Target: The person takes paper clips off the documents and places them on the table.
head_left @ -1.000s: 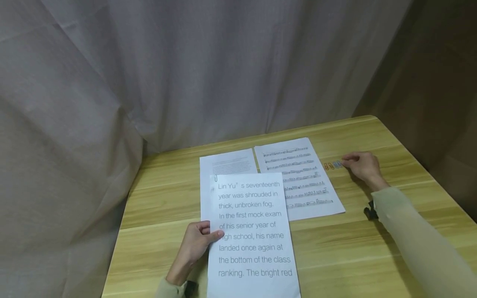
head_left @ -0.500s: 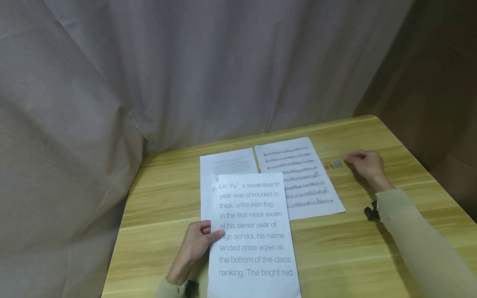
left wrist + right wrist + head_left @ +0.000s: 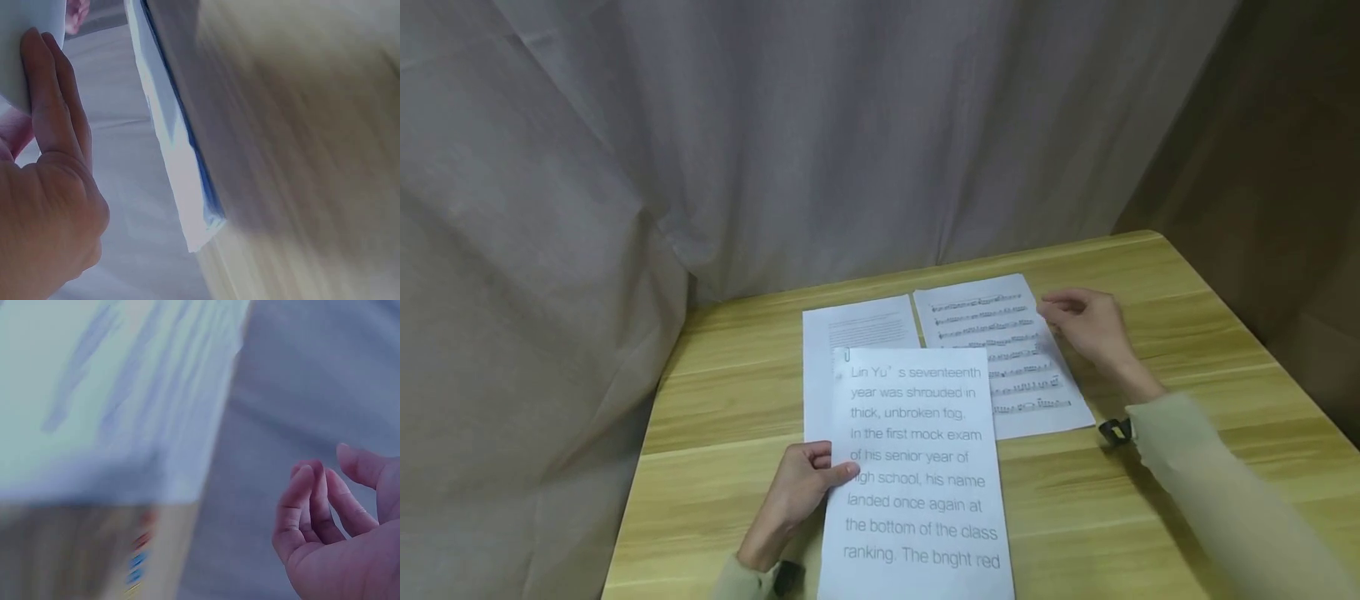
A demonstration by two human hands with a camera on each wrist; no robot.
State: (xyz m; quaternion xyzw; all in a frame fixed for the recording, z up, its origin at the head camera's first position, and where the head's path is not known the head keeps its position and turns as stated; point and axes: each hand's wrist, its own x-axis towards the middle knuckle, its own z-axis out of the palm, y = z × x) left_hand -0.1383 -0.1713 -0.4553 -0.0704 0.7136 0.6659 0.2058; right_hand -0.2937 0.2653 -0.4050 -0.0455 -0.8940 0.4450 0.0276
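My left hand (image 3: 801, 483) holds the left edge of a large-print page (image 3: 917, 492), thumb in front and fingers behind. At the page's top left corner is a greenish paper clip (image 3: 847, 355). In the left wrist view, straight fingers (image 3: 50, 106) lie against the raised page (image 3: 12, 56). My right hand (image 3: 1093, 329) is above the right edge of the sheet music (image 3: 977, 312), fingers bent. In the right wrist view nothing shows between its fingers (image 3: 290, 512); whether something small is pinched cannot be told.
Blurred red, blue and yellow paper clips (image 3: 134, 565) lie in a row beside the sheet music. A small-print page (image 3: 817, 375) lies partly under the held page in the head view. Grey curtain (image 3: 820, 150) hangs behind the wooden table (image 3: 722, 392).
My right hand first drew slightly right from the clip row, then moved left and away from me toward the sheet music, hiding the clips. The held page shifted slightly right.
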